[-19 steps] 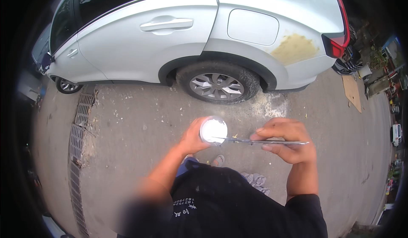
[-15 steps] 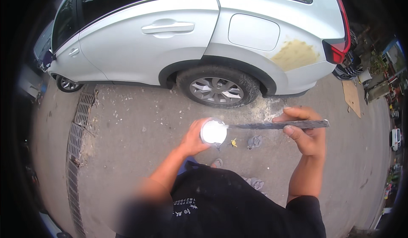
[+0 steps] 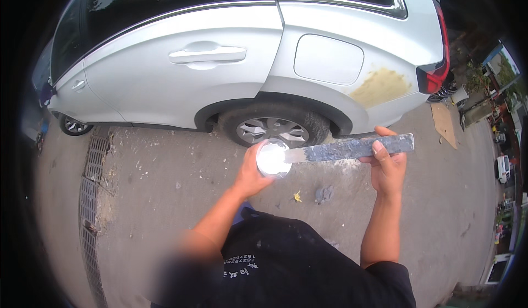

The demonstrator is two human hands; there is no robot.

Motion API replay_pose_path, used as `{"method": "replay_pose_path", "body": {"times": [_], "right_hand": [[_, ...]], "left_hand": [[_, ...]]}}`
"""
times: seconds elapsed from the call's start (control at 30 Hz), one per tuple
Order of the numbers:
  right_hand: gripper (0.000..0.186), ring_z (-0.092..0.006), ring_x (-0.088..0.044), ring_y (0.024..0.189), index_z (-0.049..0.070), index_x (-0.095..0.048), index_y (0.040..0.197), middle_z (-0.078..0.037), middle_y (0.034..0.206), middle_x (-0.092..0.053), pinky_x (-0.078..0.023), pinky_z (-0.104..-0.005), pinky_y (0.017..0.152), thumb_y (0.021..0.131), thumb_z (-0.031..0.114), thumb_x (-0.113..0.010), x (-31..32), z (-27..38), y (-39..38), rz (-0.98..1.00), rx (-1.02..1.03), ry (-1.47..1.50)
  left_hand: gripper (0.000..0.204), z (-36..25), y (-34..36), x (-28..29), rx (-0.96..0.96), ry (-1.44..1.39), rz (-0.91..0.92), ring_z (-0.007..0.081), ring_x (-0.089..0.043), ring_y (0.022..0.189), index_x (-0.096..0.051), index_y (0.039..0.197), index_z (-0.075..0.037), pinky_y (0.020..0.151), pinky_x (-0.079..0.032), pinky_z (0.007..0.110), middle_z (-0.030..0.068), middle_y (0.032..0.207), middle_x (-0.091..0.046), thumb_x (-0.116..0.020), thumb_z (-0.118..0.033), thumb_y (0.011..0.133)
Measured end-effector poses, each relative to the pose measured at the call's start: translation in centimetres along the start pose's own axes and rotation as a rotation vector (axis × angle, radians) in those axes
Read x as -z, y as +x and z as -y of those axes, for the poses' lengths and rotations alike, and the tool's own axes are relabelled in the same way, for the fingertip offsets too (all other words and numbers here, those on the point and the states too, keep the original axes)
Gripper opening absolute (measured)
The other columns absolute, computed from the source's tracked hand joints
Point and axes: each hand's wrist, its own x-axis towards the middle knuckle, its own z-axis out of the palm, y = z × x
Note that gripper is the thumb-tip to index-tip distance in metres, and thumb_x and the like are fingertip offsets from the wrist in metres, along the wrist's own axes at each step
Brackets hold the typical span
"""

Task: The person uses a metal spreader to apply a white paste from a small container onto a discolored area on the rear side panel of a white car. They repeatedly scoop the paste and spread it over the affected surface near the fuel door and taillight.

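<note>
In the middle of the frame, a see-through round cup [image 3: 281, 176] with bright white material [image 3: 270, 158] inside is clamped in the left hand [image 3: 253, 171], by which its left side is wrapped. Right of centre, a long, flat, grey-blue-stained strip [image 3: 341, 149] is pinched in the right hand [image 3: 387, 167], the thumb laid across its face. Its paler left end is held at the cup's mouth; whether the white material is touched cannot be told. Across the top, a white car [image 3: 137, 71] is seen, marked by a yellowish-tan patch [image 3: 381, 87] at upper right.
</note>
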Motion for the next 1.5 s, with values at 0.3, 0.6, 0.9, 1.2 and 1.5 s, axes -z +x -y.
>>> {"method": "replay_pose_path", "body": {"times": [0.3,0.6,0.9,1.2,1.5], "right_hand": [[0.043,-0.0194,-0.066,0.088,-0.003,-0.052,0.122,-0.017,0.098,-0.068,-0.055,-0.0307,0.075,0.087,0.015,-0.069,-9.9,0.4,7.3,0.182,0.172,-0.261],[0.040,-0.0205,-0.067,0.084,-0.004,-0.049,0.123,-0.017,0.098,-0.066,-0.061,-0.0293,0.065,0.088,0.010,-0.063,-11.4,-4.4,10.8,-0.053,-0.030,-0.082],[0.042,-0.0216,-0.067,0.088,-0.004,-0.044,0.129,-0.016,0.103,-0.064,-0.061,-0.0304,0.069,0.091,0.010,-0.059,-6.0,-6.8,13.0,-0.047,-0.039,0.075],[0.041,-0.0222,-0.066,0.093,0.001,-0.047,0.129,-0.016,0.107,-0.064,-0.060,-0.0342,0.077,0.092,0.010,-0.060,-2.1,-11.3,14.8,0.013,-0.069,0.249],[0.040,-0.0225,-0.064,0.096,0.004,-0.048,0.129,-0.015,0.111,-0.062,-0.058,-0.0371,0.083,0.092,0.012,-0.061,0.1,-14.7,16.5,0.088,-0.098,0.351]], "left_hand": [[0.086,6.8,9.3,5.8,-0.284,0.154,-0.008,0.0372,-0.049,0.115,-0.038,0.133,-0.006,0.100,-0.040,0.044,0.0170,0.129,-0.049,-0.083,-0.015,0.061],[0.082,9.7,12.0,6.8,-0.154,-0.050,0.026,0.0370,-0.048,0.117,-0.041,0.132,-0.004,0.101,-0.038,0.044,0.0176,0.128,-0.050,-0.081,-0.019,0.063],[0.081,9.9,13.2,5.1,0.157,-0.178,-0.045,0.0318,-0.051,0.119,-0.041,0.133,-0.002,0.101,-0.040,0.041,0.0178,0.127,-0.052,-0.079,-0.022,0.065],[0.081,9.0,13.1,3.3,0.432,-0.209,-0.109,0.0300,-0.055,0.114,-0.039,0.134,-0.002,0.096,-0.043,0.038,0.0184,0.124,-0.055,-0.077,-0.028,0.068],[0.081,10.3,12.9,1.8,0.442,-0.162,-0.144,0.0291,-0.056,0.114,-0.039,0.135,-0.003,0.095,-0.044,0.038,0.0172,0.124,-0.056,-0.076,-0.030,0.068]]}}
